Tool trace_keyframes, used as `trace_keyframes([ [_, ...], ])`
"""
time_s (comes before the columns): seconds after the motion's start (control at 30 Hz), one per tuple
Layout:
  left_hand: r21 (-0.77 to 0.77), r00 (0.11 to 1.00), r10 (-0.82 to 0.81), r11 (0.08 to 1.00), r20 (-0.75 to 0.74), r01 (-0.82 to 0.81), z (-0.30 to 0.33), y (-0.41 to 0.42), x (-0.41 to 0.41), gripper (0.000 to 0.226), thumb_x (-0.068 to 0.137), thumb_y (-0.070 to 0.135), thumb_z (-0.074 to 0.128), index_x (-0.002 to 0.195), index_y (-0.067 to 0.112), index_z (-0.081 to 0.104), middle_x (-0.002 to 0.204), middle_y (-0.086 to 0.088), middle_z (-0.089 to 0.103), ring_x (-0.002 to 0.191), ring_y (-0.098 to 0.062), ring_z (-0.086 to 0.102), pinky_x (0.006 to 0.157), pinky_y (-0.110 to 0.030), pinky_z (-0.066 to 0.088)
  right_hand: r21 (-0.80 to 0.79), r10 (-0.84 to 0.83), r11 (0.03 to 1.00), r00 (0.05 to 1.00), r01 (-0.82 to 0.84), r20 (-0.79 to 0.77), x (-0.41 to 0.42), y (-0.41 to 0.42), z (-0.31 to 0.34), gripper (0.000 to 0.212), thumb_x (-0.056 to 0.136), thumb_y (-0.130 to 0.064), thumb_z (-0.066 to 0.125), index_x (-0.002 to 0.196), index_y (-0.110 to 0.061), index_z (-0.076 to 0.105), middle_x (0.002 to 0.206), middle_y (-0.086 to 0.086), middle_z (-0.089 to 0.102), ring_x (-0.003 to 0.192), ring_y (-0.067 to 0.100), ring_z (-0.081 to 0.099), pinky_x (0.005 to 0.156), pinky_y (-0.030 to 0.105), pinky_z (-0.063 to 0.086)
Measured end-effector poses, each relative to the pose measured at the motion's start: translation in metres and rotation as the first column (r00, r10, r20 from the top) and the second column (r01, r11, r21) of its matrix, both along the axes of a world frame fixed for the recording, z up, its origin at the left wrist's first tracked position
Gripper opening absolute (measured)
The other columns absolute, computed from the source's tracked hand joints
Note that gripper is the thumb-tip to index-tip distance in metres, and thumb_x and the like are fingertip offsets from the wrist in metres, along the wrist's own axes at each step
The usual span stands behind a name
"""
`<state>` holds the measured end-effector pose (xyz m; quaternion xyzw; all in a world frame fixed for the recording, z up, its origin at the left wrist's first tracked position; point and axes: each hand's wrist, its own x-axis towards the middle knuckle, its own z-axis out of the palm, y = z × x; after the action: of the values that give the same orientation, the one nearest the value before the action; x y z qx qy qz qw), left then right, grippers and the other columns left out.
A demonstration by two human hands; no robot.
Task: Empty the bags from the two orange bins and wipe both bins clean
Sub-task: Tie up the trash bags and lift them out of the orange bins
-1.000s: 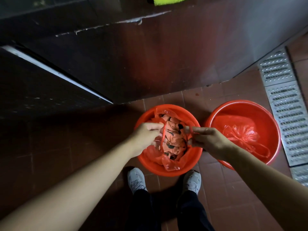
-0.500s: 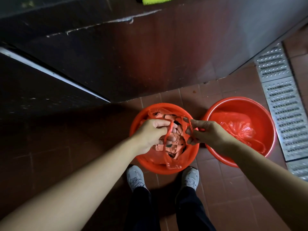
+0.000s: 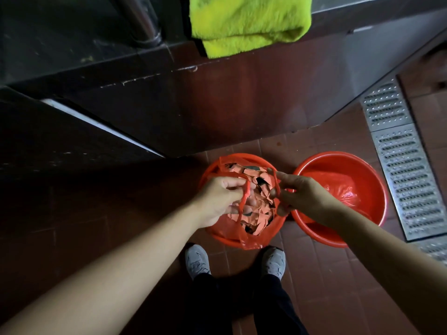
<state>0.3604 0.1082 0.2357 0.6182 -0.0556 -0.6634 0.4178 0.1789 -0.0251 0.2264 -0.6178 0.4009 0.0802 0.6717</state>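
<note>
Two orange bins stand side by side on the tiled floor in front of my feet. The left bin [image 3: 251, 157] holds an open orange plastic bag [image 3: 250, 241] full of torn paper scraps [image 3: 260, 213]. My left hand [image 3: 221, 198] grips one bag handle loop over the bin. My right hand [image 3: 298, 195] pinches the other handle loop at the bin's right edge. The right bin [image 3: 372, 180] holds a tied orange bag [image 3: 341, 189], partly hidden behind my right forearm.
A bright yellow-green cloth [image 3: 249, 22] hangs over the edge of the dark metal counter [image 3: 217, 97] above the bins. A metal drain grate [image 3: 406, 170] runs along the floor at the right. My grey shoes [image 3: 197, 261] stand just behind the left bin.
The camera has tilted up, bringing the cloth into view. Both hands have pulled the bag handles up and closer together over the left bin.
</note>
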Motion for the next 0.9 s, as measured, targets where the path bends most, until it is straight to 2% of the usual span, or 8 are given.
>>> trace_keyframes([
  [0.17,-0.011,0.983,-0.159,0.987,-0.097,0.159,0.019,-0.002,-0.002,0.018,0.093,0.004,0.062,0.110,-0.001,0.067,0.091,-0.014,0.071,0.070,-0.017,0.070,0.060,-0.026,0.055,0.101,0.214,0.969,0.971,-0.224,0.106,0.005,0.007,0.032,0.079,0.094,-0.006,0.065,0.150,-0.049,0.030,0.114,0.011,0.065,0.085,0.033,0.074,0.074,0.049,0.061],
  [0.27,-0.031,0.947,-0.271,0.962,-0.172,0.269,0.026,-0.002,0.001,0.012,0.090,0.010,0.068,0.101,0.008,0.071,0.094,-0.012,0.073,0.079,-0.019,0.071,0.065,-0.028,0.056,0.157,0.330,0.925,0.937,-0.345,0.111,0.006,0.007,0.040,0.081,0.095,-0.008,0.065,0.149,-0.055,0.026,0.119,0.008,0.063,0.087,0.034,0.074,0.072,0.046,0.061],
  [0.43,-0.042,0.912,-0.331,0.943,-0.241,0.331,0.022,0.003,0.003,0.026,0.089,0.011,0.068,0.113,0.000,0.066,0.100,-0.013,0.071,0.087,-0.025,0.067,0.074,-0.030,0.057,0.241,0.386,0.887,0.919,-0.393,0.077,0.013,0.009,0.040,0.042,0.096,-0.009,0.064,0.127,-0.036,0.056,0.117,0.010,0.064,0.088,0.035,0.074,0.074,0.047,0.062],
  [0.57,-0.074,0.874,-0.276,0.960,-0.399,0.269,0.016,0.014,0.001,0.018,0.091,0.008,0.064,0.107,0.014,0.070,0.091,-0.005,0.068,0.079,-0.016,0.063,0.075,-0.031,0.053,0.272,0.307,0.911,0.950,-0.311,0.058,0.013,0.012,0.033,0.029,0.090,-0.008,0.072,0.111,-0.020,0.058,0.117,0.016,0.060,0.091,0.042,0.071,0.079,0.056,0.060],
  [0.63,-0.096,0.849,-0.251,0.968,-0.464,0.233,0.013,0.020,-0.002,0.012,0.087,0.012,0.067,0.098,0.016,0.069,0.091,-0.005,0.064,0.081,-0.019,0.060,0.079,-0.035,0.049,0.169,0.315,0.933,0.948,-0.317,0.042,0.015,0.014,0.032,0.024,0.087,-0.010,0.076,0.101,-0.018,0.058,0.103,0.013,0.061,0.085,0.027,0.071,0.074,0.038,0.060],
  [0.7,-0.065,0.872,-0.197,0.980,-0.447,0.188,0.007,0.025,-0.007,0.011,0.084,0.012,0.070,0.093,0.017,0.066,0.089,-0.005,0.066,0.083,-0.021,0.061,0.077,-0.036,0.049,-0.126,0.441,0.887,0.896,-0.444,-0.054,0.017,0.016,0.027,0.023,0.085,-0.021,0.079,0.093,-0.016,0.058,0.086,0.001,0.058,0.076,0.011,0.060,0.069,0.021,0.047],
  [0.83,0.102,0.988,0.072,0.993,-0.135,-0.059,-0.014,0.035,0.000,0.036,0.082,0.004,0.071,0.116,0.004,0.058,0.097,-0.008,0.063,0.073,-0.015,0.060,0.064,-0.028,0.045,-0.445,0.468,0.731,0.855,-0.517,-0.225,-0.004,0.004,0.007,0.028,0.086,-0.032,0.076,0.088,-0.009,0.062,0.080,-0.005,0.050,0.068,0.006,0.046,0.060,0.009,0.035],
  [0.9,0.154,0.987,0.147,0.976,0.064,-0.156,-0.027,0.045,0.022,0.023,0.082,0.001,0.071,0.101,0.008,0.060,0.087,-0.004,0.062,0.074,-0.013,0.059,0.066,-0.025,0.047,-0.454,0.451,0.707,0.840,-0.542,-0.301,-0.033,-0.008,-0.006,0.020,0.088,-0.034,0.074,0.088,-0.017,0.064,0.083,-0.006,0.050,0.070,0.006,0.049,0.059,0.009,0.033],
])
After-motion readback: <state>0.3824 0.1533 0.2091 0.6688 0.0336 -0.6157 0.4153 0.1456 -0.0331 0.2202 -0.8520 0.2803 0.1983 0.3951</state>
